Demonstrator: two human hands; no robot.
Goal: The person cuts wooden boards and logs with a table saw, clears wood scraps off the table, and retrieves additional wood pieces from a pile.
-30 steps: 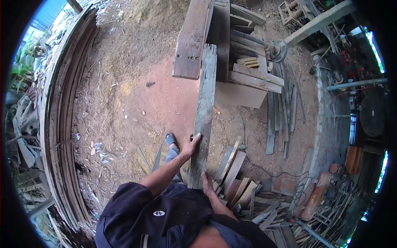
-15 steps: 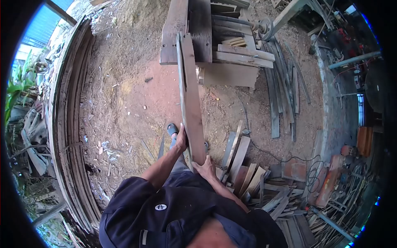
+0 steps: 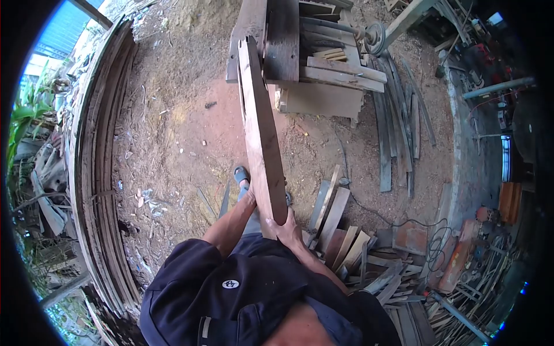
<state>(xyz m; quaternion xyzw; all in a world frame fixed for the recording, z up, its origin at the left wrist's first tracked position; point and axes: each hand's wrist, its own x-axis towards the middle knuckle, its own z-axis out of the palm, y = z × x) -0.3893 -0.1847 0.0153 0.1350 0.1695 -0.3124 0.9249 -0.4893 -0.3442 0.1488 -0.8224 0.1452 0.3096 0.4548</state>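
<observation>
The wooden beam slants forward from the person's waist, its long side faces tilted and its far end split. In this view that end overlaps the dark planks; whether it touches them, I cannot tell. The right hand is clamped on the beam close to its near end, the thumb lying over the wood. The left hand is at the beam's left side further along, mostly hidden behind it — I cannot tell how firmly its fingers close.

With so much length out in front, the left hand should probably bear the weight from below while the right steers and checks any twist. Turning the wood calls for both hands to roll together, slowly, with palms clear of the splintery split. The sandalled foot is nearly beneath — better kept out of the drop line.
</observation>
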